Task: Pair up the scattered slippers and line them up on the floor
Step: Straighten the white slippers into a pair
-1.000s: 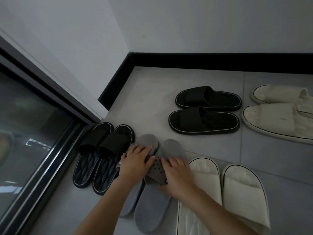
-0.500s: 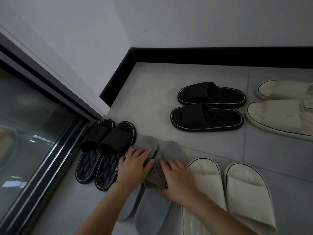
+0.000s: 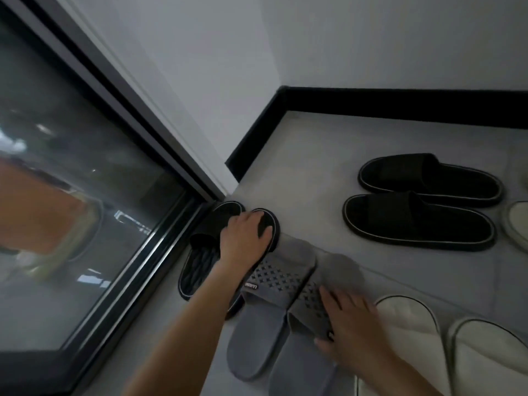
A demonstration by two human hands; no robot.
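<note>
Two grey slippers (image 3: 268, 307) with perforated straps lie side by side on the floor at bottom centre. My right hand (image 3: 353, 332) grips the strap of the right grey one. My left hand (image 3: 245, 238) rests flat, fingers spread, on the strap of a black slipper; this near black pair (image 3: 200, 267) lies beside the glass door. A second black pair (image 3: 420, 201) lies sideways farther back on the right. A cream pair (image 3: 445, 347) sits right of the grey pair. More cream slippers (image 3: 517, 224) are cut off by the right edge.
A glass sliding door (image 3: 94, 224) with a dark frame runs along the left. A white wall with black skirting (image 3: 371, 101) closes the corner behind. Bare grey floor tile (image 3: 308, 172) lies between the corner and the far black pair.
My left hand has left the grey slipper's strap and moved left onto the near black slipper. The right hand stays on the right grey slipper. The view has swung left.
</note>
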